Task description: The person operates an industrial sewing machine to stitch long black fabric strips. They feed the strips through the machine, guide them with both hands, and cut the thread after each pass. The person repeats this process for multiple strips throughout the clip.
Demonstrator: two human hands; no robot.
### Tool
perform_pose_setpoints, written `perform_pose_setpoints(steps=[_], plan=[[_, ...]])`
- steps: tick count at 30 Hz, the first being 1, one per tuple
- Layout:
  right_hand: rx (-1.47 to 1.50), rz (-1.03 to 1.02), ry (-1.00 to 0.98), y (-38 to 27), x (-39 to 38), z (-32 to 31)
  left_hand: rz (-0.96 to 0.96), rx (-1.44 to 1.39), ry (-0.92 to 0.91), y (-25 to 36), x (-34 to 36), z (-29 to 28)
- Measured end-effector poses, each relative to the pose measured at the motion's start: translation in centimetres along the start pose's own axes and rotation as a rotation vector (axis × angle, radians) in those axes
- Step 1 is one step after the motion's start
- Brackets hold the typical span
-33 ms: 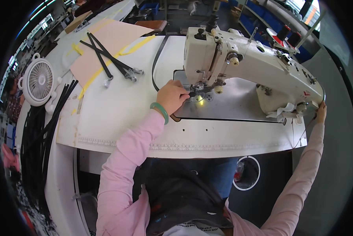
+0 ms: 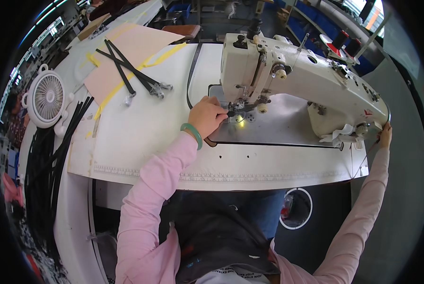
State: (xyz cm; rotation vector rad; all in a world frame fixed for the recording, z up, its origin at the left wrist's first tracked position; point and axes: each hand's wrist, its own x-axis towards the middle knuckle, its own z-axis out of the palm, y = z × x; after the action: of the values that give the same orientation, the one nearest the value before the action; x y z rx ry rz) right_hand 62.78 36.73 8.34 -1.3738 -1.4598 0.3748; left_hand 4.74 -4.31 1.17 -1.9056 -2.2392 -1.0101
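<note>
Your left hand [image 2: 206, 117] has its fingers pinched tight on the black strap [image 2: 189, 83], by the left end of the machine [image 2: 287, 71]. The strap runs back to the far edge of the worktop [image 2: 141, 137]. Your right hand [image 2: 386, 136] touches the machine's right end; its fingers are partly hidden, so I can't tell how they sit. The machine's big arm stands between your hands. Short straps [image 2: 148, 83] lie crossed, partly on a pink sheet [image 2: 103, 80]. A fan [image 2: 48, 98] sits far left, with long straps [image 2: 41, 161] hanging near it. White worktop spreads left of your left hand. The front edge, with a ruler strip [image 2: 212, 178], is near your belly.
</note>
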Motion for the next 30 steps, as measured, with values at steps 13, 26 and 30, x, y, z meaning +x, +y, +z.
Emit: perform_pose_setpoints(steps=[13, 26, 30], plan=[[0.083, 0.012, 0.053, -0.7, -2.3, 0.7, 0.045, 0.013, -0.01, -0.3, 0.4, 0.2], [0.627, 0.065, 0.137, 0.5, -6.8, 5.3, 0.032, -0.015, 0.0, -0.4, 0.5, 0.1], [0.716, 0.143, 0.085, -0.6, -8.5, 6.0, 0.03, 0.006, 0.011, -0.9, 0.3, 0.2]])
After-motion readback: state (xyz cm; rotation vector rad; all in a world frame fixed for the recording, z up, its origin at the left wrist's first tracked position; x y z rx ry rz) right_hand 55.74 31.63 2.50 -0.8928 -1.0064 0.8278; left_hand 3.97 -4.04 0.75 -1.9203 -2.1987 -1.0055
